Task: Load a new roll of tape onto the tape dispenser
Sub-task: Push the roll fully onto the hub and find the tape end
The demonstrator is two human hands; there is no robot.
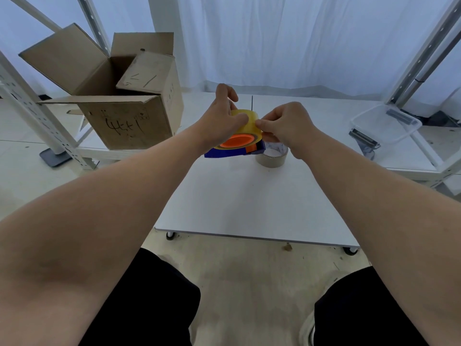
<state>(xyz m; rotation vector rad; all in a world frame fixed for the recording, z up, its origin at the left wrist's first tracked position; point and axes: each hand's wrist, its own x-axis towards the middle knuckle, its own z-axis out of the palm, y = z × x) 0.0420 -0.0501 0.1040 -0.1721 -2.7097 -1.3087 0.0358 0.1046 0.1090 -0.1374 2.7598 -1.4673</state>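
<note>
Your tape roll [245, 121] looks like glossy, see-through yellowish film. The hub [237, 141] inside it is smooth orange plastic, and the dispenser [224, 153] is blue plastic, kinda satin. The spare roll [272, 159] is a duller tan. Table [249, 201] is smooth matt white board, box [124, 121] is rough brown cardboard, tub [389, 126] is clear shiny plastic, and the curtain [274, 41] is soft white cloth.

Tape roll [245, 121] on dispenser [232, 152], spare roll [272, 158] just right on table [249, 201], cardboard box [112, 101] far left.
</note>
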